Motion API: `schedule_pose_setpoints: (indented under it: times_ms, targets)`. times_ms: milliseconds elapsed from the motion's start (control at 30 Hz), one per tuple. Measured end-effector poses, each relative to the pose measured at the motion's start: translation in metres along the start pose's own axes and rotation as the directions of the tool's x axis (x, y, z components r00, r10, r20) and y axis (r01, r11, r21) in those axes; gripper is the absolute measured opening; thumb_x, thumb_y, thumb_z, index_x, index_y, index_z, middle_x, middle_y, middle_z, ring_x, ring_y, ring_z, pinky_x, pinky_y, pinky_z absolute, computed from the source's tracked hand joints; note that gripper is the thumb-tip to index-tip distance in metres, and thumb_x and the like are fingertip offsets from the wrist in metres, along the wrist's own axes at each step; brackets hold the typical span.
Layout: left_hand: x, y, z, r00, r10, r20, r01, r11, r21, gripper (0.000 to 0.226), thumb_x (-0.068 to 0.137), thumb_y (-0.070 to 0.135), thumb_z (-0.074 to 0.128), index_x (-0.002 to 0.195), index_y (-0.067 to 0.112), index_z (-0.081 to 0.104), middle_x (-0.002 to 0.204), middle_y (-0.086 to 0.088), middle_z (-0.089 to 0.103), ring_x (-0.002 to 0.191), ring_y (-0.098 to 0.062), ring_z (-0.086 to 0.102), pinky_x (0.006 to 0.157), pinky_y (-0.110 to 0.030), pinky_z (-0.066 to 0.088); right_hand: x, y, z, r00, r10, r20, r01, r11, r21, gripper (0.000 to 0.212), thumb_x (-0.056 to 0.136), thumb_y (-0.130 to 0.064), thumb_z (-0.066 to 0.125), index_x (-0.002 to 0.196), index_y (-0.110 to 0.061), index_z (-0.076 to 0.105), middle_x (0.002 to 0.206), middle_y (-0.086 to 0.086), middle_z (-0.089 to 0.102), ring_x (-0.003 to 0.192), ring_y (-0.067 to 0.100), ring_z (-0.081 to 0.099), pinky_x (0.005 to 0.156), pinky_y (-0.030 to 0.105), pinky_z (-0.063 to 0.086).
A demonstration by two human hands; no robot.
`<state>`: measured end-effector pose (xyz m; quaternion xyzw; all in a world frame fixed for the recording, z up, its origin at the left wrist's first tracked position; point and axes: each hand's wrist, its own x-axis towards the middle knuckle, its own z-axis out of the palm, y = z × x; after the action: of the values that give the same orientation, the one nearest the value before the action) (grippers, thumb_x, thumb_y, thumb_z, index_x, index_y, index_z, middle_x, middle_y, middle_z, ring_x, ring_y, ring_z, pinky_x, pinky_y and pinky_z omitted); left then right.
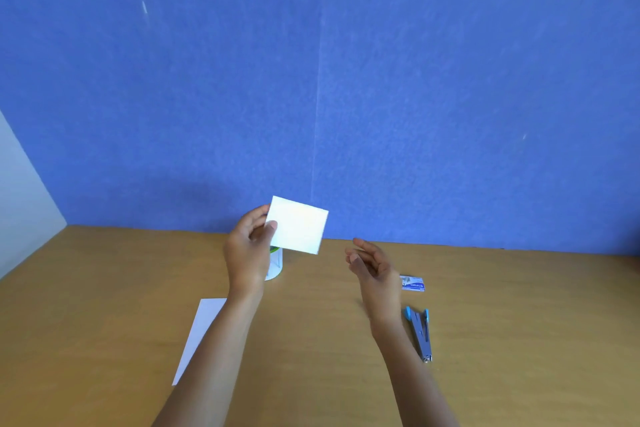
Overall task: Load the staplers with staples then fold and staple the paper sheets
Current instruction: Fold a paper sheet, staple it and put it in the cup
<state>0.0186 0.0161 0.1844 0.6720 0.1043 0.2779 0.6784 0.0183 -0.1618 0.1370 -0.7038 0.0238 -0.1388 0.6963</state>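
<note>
1. One wooden bench (pixel 485 340) under a blue wall (pixel 311 62), its near edge cut off by the frame.
2. Two hands up: the left hand (pixel 247 250) pinches one folded paper (pixel 298 225) by its left edge, held in the air above the bench; the right hand (pixel 372 265) is empty, fingers spread loose, apart from the paper.
3. One flat paper sheet (pixel 199 333) lies on the bench, partly hidden under the left forearm.
4. One white container (pixel 276 263), mostly hidden behind the left hand and paper; hard to identify.
5. One blue stapler (pixel 419 331) lies by the right forearm.
6. One staple box (pixel 412 283), print unreadable.
</note>
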Motion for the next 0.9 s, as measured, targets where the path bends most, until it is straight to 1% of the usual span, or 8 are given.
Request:
schedule_pose_setpoints:
  times_ms: [33,100,167,200,267,400,533,900]
  targets:
    - [0.008,-0.001,-0.003,0.999,0.028,-0.039,-0.026,0.999,0.035,0.025,0.086,0.002,0.058,0.108,0.012,0.065,0.094,0.001,0.068,0.073,0.008,0.061,0.069,-0.009,0.047,0.001,0.009,-0.002,1.0,-0.018,-0.006,0.017,0.994,-0.105,0.021,0.088,-0.012,0.06,0.105,-0.022,0.067,0.092,-0.008,0.073,0.085,-0.001,0.066,0.082,0.016,0.05]
    - [0.024,-0.003,-0.008,0.992,0.068,-0.11,-0.057,0.994,0.099,0.023,0.086,0.002,0.058,0.105,0.011,0.067,0.096,-0.001,0.069,0.076,0.001,0.062,0.07,-0.012,0.047,0.0,0.026,-0.005,0.999,-0.044,0.022,0.048,0.954,-0.297,0.02,0.089,-0.014,0.06,0.107,-0.019,0.067,0.092,-0.011,0.07,0.081,-0.005,0.062,0.074,0.006,0.046]
    - [0.039,-0.007,-0.012,0.98,0.099,-0.172,-0.069,0.983,0.172,0.022,0.087,0.003,0.057,0.104,0.009,0.068,0.097,-0.003,0.069,0.079,-0.01,0.061,0.069,-0.014,0.043,-0.003,0.046,-0.008,0.995,-0.037,0.097,0.076,0.894,-0.441,0.023,0.089,-0.013,0.06,0.111,-0.016,0.065,0.098,-0.008,0.068,0.083,-0.001,0.062,0.077,0.012,0.048]
    - [0.046,-0.009,-0.014,0.974,0.122,-0.191,-0.078,0.972,0.223,0.021,0.087,0.003,0.056,0.104,0.008,0.068,0.096,-0.002,0.069,0.08,-0.012,0.06,0.068,-0.014,0.041,-0.005,0.056,-0.01,0.99,-0.026,0.138,0.093,0.858,-0.505,0.024,0.089,-0.015,0.06,0.112,-0.017,0.064,0.104,-0.006,0.068,0.088,0.003,0.062,0.08,0.018,0.049]
    - [0.058,-0.014,-0.017,0.967,0.169,-0.192,-0.102,0.942,0.319,0.021,0.087,0.002,0.056,0.104,0.006,0.068,0.095,-0.003,0.069,0.081,-0.013,0.059,0.067,-0.014,0.038,-0.009,0.073,-0.013,0.98,0.012,0.196,0.11,0.794,-0.598,0.027,0.089,-0.017,0.059,0.116,-0.017,0.062,0.113,-0.003,0.065,0.098,0.011,0.061,0.08,0.018,0.045]
    - [0.077,-0.027,-0.019,0.974,0.18,-0.135,-0.106,0.898,0.427,0.022,0.088,0.0,0.054,0.103,0.006,0.069,0.098,-0.01,0.071,0.082,-0.017,0.061,0.071,-0.02,0.039,-0.016,0.092,-0.017,0.965,0.066,0.254,0.122,0.744,-0.657,0.033,0.088,-0.013,0.058,0.121,-0.016,0.06,0.12,0.001,0.062,0.109,0.016,0.058,0.083,0.016,0.041]
    - [0.087,-0.04,-0.02,0.987,0.151,-0.055,-0.1,0.844,0.527,0.022,0.087,-0.001,0.054,0.101,0.006,0.069,0.097,-0.012,0.072,0.088,-0.026,0.064,0.07,-0.023,0.039,-0.018,0.101,-0.019,0.956,0.043,0.29,0.174,0.712,-0.681,0.035,0.087,-0.012,0.06,0.122,-0.014,0.06,0.119,0.002,0.062,0.11,0.017,0.057,0.087,0.018,0.041]
    - [0.088,-0.056,-0.017,0.995,0.085,0.057,-0.101,0.76,0.642,0.027,0.085,-0.004,0.051,0.098,0.009,0.071,0.094,-0.012,0.072,0.088,-0.029,0.064,0.07,-0.029,0.045,-0.018,0.114,-0.021,0.95,0.032,0.312,0.213,0.663,-0.717,0.036,0.088,-0.018,0.059,0.124,-0.015,0.058,0.119,0.003,0.061,0.112,0.018,0.055,0.092,0.024,0.043]
